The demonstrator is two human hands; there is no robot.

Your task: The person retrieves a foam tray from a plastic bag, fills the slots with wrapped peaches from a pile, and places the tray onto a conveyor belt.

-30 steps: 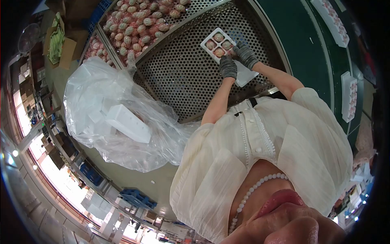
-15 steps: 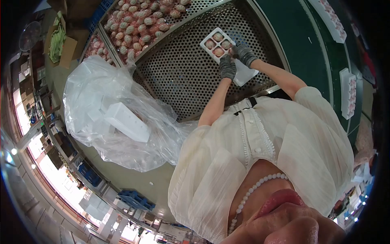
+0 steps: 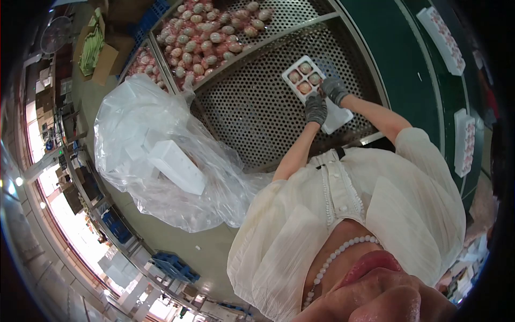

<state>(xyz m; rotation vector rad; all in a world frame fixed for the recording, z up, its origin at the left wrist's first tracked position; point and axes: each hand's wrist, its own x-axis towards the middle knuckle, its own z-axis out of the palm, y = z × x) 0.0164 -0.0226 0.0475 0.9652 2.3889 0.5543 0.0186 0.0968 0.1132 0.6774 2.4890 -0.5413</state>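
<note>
I see a clear bag (image 3: 222, 185) at ten o'clock; at twelve, a white tray (image 3: 293, 89) of eggs (image 3: 304, 87); left hand (image 3: 316, 109) at its five o'clock, right hand (image 3: 335, 90) at four, how open or holding what, I cannot tell

The grey metal table full of round holes (image 3: 236, 112) has raised edges. A white tray with round cups (image 3: 295, 87) seems to rest on it. Next door, a heap of pale egg-shaped things in clear wrap (image 3: 206, 45) lies on more holey metal. On the long, flat, dark green top (image 3: 399, 80) lie two long white trays (image 3: 460, 142) and a tiny white scrap (image 3: 419, 77)
</note>
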